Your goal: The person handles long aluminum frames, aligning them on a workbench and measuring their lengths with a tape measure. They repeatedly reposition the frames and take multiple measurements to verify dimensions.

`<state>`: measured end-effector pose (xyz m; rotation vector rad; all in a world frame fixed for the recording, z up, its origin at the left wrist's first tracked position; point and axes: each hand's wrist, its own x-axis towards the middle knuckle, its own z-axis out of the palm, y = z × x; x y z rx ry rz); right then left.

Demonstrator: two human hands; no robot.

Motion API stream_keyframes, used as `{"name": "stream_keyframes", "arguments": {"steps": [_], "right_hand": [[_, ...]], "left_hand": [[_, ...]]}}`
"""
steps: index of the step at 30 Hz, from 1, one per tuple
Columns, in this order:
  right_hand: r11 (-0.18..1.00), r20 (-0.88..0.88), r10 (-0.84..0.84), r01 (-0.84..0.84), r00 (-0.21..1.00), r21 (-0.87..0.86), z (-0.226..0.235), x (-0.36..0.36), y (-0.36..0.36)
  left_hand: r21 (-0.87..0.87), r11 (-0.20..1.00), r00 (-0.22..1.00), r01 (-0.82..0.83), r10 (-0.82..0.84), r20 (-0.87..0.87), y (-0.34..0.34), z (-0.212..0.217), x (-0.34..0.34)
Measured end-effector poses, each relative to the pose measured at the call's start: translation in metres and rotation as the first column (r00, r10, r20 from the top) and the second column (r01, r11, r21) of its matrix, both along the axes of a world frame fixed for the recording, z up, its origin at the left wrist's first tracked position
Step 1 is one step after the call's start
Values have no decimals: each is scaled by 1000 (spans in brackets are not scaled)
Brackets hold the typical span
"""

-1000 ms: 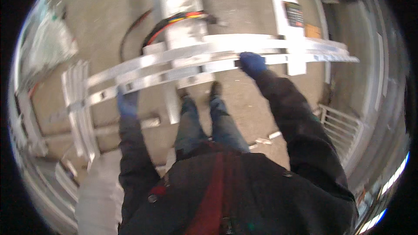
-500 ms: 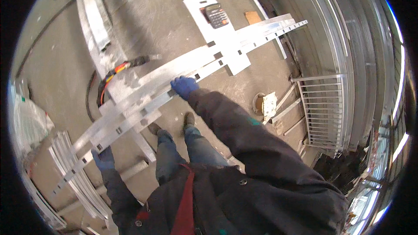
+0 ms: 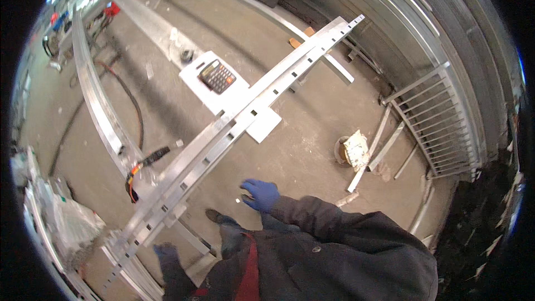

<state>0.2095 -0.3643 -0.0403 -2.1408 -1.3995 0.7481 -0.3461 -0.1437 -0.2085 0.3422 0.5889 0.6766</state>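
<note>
1. A long slotted bar [image 3: 241, 125] of pale metal runs diagonally from the lower left toward the upper right, with a row of dark square holes along it.
2. A second metal bar [image 3: 189, 156] lies alongside it, on the side farther from the person.
3. Both bars cross over a white board [image 3: 264, 125], which shows on either side of them.
4. The right grip [image 3: 260, 194], a hand in a blue glove, is partly open with its fingers loosely bent; it has hold of nothing and is apart from the slotted bar, on the person's side of it.
5. The left grip [image 3: 166, 253], also blue-gloved, is near the lower end of the slotted bar; its fingers are too unclear to tell how far open it is or whether it has hold of anything.
6. A calculator [image 3: 217, 76] rests on the white board, beyond the bars.
7. A dark cable [image 3: 153, 158] with red and yellow parts lies near the lower half of the bars.
8. To the right, a bucket [image 3: 339, 150] stands on the floor [image 3: 304, 167], with a pale rag [image 3: 356, 149] at it, near a metal railing [image 3: 437, 122].
</note>
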Motion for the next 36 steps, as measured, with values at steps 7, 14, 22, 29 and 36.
{"name": "stream_keyframes", "arguments": {"steps": [7,14,22,29,36], "right_hand": [[929,-34,-360,354,932,-112,13,149,-190],[772,-9,-636,635,772,-27,45,239,-247],[604,-45,-796,797,603,-8,70,314,-220],[555,26,-830,830,557,-66,81,419,-198],[531,-1,-846,843,533,-87,82,512,-167]], "left_hand": [[-137,935,769,327,-347,-536,-111,2,244],[85,523,368,848,-467,-804,-123,88,525],[291,203,349,935,-375,-859,-113,185,735],[332,82,338,940,-365,-868,-68,198,882],[435,-86,424,896,-117,-898,-46,153,998]]}}
